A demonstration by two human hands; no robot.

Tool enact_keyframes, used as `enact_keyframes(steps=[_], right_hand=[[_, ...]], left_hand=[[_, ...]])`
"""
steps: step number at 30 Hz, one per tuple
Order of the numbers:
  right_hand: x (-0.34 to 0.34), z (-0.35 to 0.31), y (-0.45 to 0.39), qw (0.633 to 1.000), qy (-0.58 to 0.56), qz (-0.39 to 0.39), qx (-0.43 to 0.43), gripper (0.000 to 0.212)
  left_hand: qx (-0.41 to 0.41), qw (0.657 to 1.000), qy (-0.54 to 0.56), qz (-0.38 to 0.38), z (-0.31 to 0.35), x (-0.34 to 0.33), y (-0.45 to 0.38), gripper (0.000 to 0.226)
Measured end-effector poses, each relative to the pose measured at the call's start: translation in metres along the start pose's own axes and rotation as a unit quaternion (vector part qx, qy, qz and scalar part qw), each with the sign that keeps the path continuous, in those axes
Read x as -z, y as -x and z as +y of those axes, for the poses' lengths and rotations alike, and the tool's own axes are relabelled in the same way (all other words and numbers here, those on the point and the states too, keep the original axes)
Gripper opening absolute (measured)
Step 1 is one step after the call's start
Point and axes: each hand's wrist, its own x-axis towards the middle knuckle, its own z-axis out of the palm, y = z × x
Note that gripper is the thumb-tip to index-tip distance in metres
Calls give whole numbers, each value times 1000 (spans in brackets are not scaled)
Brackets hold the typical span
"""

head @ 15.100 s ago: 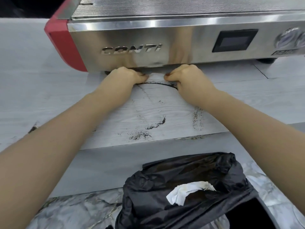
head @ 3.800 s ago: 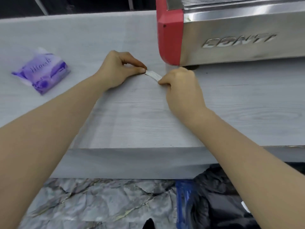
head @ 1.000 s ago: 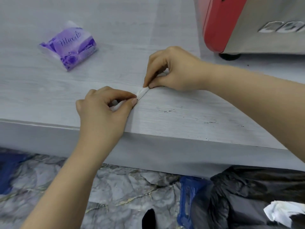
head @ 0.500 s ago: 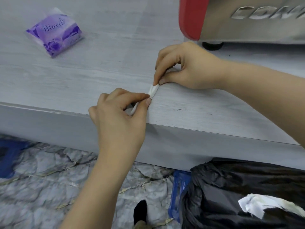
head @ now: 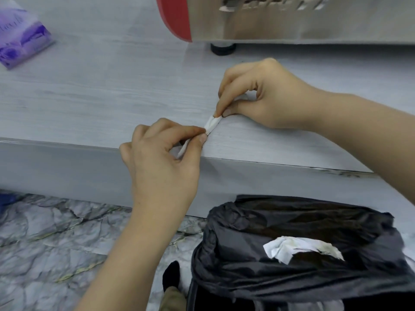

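Hands and tissue have shifted right along the counter in the last half second and now sit nearly in line with the machine's black foot; the grip looks unchanged. The tissue is a white twisted strip stretched between both hands, lying on the counter close to its front edge. Left hand pinches the strip's near end between thumb and forefinger, other fingers curled, with a bit of white showing through under the palm. Right hand pinches the far end with thumb and fingertips, fingers bent tight, heel of the hand resting on the counter. A few dark specks mark the counter edge to the right. The coffee machine, steel with a red side panel, stands behind the right hand, well apart from the tissue. A purple tissue pack lies far left on the counter, partly cut off and blurred. Below the counter edge is a bin lined with a black bag, and a crumpled stained paper lies in it. Marbled floor at lower left, a dark-socked foot just beside the bin.
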Motion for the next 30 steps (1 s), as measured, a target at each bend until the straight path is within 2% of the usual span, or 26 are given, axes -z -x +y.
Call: enact_keyframes(steps=[15, 22, 27, 30], right_hand=[[57, 11, 165, 992, 44, 75, -87, 12], [66, -7, 239, 975, 105, 129, -145, 17], [98, 13, 238, 951, 165, 199, -167, 11], [122, 49, 221, 933, 210, 229, -183, 10]], left_hand=[[-63, 996, -5, -64, 85, -84, 47, 6], [-145, 984, -2, -108, 119, -105, 74, 7], [-200, 972, 21, -124, 145, -135, 28, 5], [-197, 970, 24, -140, 155, -174, -21, 6]])
